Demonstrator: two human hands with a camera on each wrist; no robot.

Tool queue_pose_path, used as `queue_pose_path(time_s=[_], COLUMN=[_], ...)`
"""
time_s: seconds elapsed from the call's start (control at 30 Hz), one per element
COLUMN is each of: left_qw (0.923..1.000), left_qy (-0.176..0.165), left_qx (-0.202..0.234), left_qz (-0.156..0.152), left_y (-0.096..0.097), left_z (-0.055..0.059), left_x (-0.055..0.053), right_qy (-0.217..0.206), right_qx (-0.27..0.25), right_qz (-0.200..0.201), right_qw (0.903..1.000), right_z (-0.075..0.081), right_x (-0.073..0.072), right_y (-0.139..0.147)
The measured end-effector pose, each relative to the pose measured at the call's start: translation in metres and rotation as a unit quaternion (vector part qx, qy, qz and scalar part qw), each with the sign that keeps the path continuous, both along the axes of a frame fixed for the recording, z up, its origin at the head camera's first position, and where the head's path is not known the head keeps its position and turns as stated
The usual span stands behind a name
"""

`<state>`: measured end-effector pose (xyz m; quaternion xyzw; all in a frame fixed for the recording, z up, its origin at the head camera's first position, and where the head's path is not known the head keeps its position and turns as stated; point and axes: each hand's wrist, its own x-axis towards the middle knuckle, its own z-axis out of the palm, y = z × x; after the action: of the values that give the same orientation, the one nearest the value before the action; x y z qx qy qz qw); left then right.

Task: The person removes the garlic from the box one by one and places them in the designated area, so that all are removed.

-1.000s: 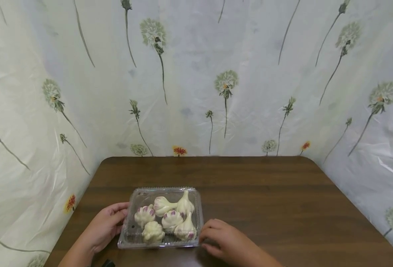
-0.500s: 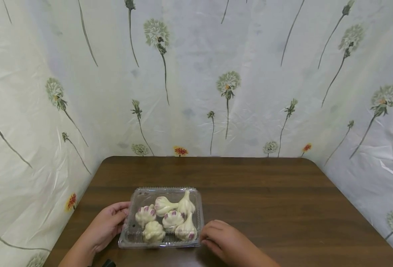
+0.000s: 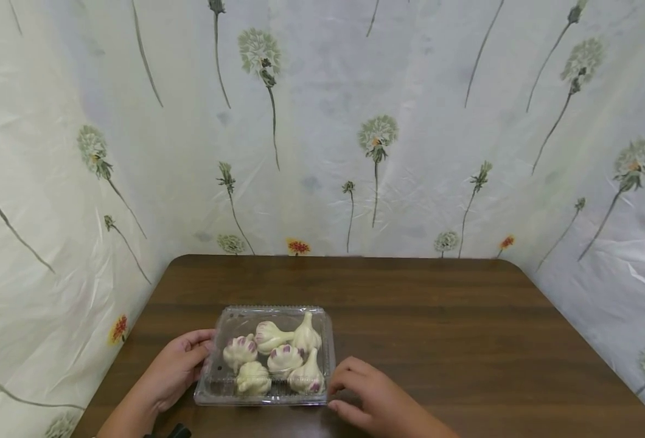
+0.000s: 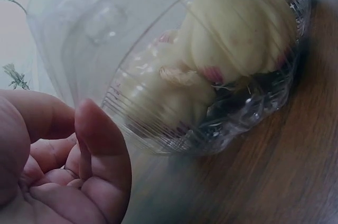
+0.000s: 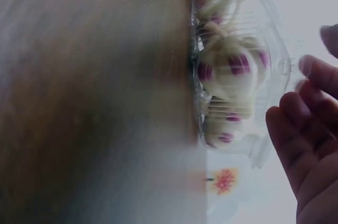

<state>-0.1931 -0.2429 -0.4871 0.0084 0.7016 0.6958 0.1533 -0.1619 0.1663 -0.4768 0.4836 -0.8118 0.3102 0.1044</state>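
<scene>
A clear plastic clamshell box [image 3: 278, 398], its lid down, rests on the table at the front left in the head view. Inside it lie several garlic bulbs [image 3: 284, 360], cream with purple patches. My left hand [image 3: 177, 368] is at the box's left side. In the left wrist view its fingers are loosely curled, with the thumb [image 4: 103, 134] right by the box's corner. At the front right corner is my right hand [image 3: 369, 392]. Its fingertips [image 5: 277, 115] are bent close to the lid in the right wrist view, with the thumb apart from them.
Brown wood-grain table [image 3: 437, 328] extends behind and to the right of the box. Pale sheeting [image 3: 322, 121] printed with dandelions hangs along the table's back and sides. A small black object [image 3: 180, 431] shows at the bottom edge beside my left wrist.
The right thumb has spread slightly away from the fingers. The head view has shifted a little; the left hand and the box have stayed in place.
</scene>
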Motion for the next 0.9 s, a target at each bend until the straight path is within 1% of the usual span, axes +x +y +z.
queue_pose_path(time_s=[0.1, 0.17, 0.33, 0.43, 0.57, 0.63, 0.77, 0.83, 0.9], left_qw=[1.0000, 1.0000, 1.0000, 0.9999, 0.9999, 1.0000, 0.9997, 0.9996, 0.9997], left_qy=[-0.001, -0.002, -0.003, -0.005, -0.006, 0.000, 0.015, 0.020, 0.019], left_qx=[0.000, 0.000, -0.007, -0.007, -0.006, 0.001, 0.015, 0.012, 0.009], left_qz=[0.000, -0.001, 0.004, 0.011, 0.006, 0.000, -0.014, -0.017, -0.013], left_y=[0.000, -0.001, -0.001, 0.000, 0.000, 0.000, -0.001, -0.001, -0.002], left_z=[-0.001, -0.001, -0.003, -0.004, -0.004, -0.005, -0.005, -0.005, -0.004], left_x=[0.001, 0.001, 0.002, 0.003, 0.004, 0.004, 0.000, -0.002, -0.002], right_qy=[-0.022, -0.026, -0.059, -0.072, -0.083, -0.094, -0.116, -0.123, -0.126], right_qx=[-0.027, -0.054, -0.108, -0.113, -0.115, -0.127, -0.159, -0.168, -0.171], right_qz=[0.000, -0.001, -0.019, -0.031, -0.045, -0.048, -0.047, -0.044, -0.041], right_qw=[0.9994, 0.9982, 0.9922, 0.9905, 0.9889, 0.9863, 0.9793, 0.9770, 0.9763], right_z=[-0.001, -0.003, -0.008, -0.008, -0.007, -0.007, -0.006, -0.005, -0.003], right_x=[0.000, -0.001, -0.004, -0.005, -0.007, -0.009, -0.014, -0.017, -0.020], right_y=[0.001, 0.001, 0.000, 0.001, 0.001, 0.001, 0.002, 0.002, 0.001])
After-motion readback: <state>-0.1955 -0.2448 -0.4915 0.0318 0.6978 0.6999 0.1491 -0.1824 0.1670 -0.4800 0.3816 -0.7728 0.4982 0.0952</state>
